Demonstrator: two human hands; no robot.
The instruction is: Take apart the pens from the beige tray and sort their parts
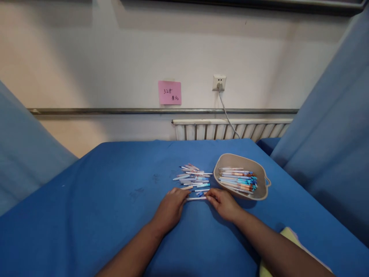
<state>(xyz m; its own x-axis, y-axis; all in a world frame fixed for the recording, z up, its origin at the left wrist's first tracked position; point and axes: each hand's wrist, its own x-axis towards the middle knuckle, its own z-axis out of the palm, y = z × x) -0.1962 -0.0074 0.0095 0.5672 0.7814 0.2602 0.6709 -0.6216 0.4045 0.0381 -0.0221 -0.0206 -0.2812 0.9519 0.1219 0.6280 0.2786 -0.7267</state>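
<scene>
A slender white pen [196,198] lies level between my two hands, just above or on the blue cloth. My left hand [172,207] closes on its left end. The right end is pinched between the thumb and fingers of my right hand [225,204]. Just beyond my hands lies a loose pile of pens and pen parts [192,179], white, pale blue and beige. Small blue pieces [199,194] sit right behind the held pen. To the right stands a beige basin [261,192] with many pens [238,179] in it, some with brown or teal ends.
A blue cloth [115,192] covers the table. Under my right forearm is a yellow cloth-like item [288,234]. Blue curtains [325,127] hang at both sides. Behind are a radiator [210,130], a metal rail [123,111], a plugged socket [219,83] and a pink note [170,92].
</scene>
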